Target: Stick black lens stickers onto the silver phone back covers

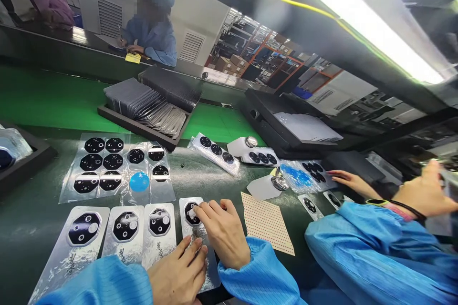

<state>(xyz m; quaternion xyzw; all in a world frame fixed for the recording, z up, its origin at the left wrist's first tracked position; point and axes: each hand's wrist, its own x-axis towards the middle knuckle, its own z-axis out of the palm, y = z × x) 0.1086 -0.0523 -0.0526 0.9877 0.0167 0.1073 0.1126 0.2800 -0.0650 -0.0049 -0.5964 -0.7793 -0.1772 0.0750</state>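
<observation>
Silvery back panels, each with a black octagonal camera area, lie in a row at the front of the bench. My left hand (pixel 181 267) rests on the lower part of the rightmost panel (pixel 211 267), fingers stretched out flat. Over that panel's black camera area (pixel 189 206), my right hand (pixel 223 233) is closed, its fingertips pinching a small white piece (pixel 193 212) whose kind I cannot make out. To the left are a third panel (pixel 160 243), a second panel (pixel 123 248) and the leftmost panel (pixel 75 252), each with a round pale spot on its black area.
Clear film sheets with black octagonal pieces (pixel 113 162) lie behind the panels. A dotted beige sheet (pixel 268 221) and metal-topped dispensers (pixel 279 181) stand right. Black trays (pixel 138 126) hold stacked panels behind. A co-worker's blue sleeve (pixel 358 248) and hands (pixel 417 195) occupy the right side.
</observation>
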